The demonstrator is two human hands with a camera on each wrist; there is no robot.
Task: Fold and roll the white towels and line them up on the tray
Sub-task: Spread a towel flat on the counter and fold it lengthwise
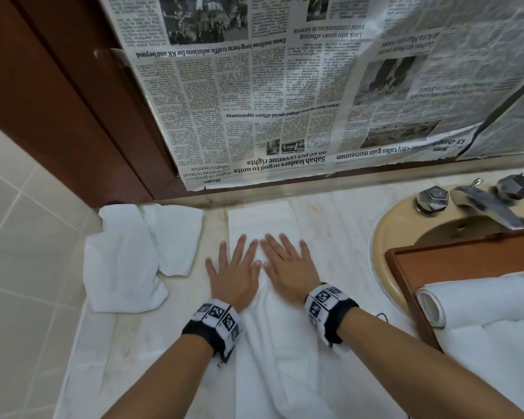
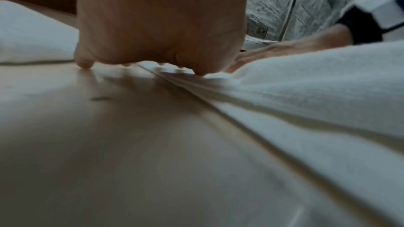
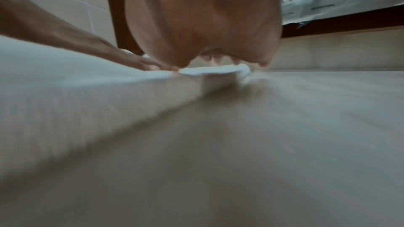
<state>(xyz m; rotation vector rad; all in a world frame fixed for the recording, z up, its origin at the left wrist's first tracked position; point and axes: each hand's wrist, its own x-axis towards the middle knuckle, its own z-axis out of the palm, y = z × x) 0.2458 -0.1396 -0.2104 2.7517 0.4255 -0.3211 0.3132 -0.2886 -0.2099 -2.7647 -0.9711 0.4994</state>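
Observation:
A long white towel lies folded lengthwise on the marble counter, running from the wall towards me. My left hand and right hand lie flat side by side on it, fingers straight and spread, pressing it down. In the left wrist view the left palm rests on the towel's edge. The right wrist view shows the right palm over the towel. A wooden tray at the right holds rolled white towels.
Several loose white towels are heaped at the counter's left end. A beige basin with a metal tap sits at the right, partly under the tray. Newspaper covers the wall behind. Tiled wall borders the left.

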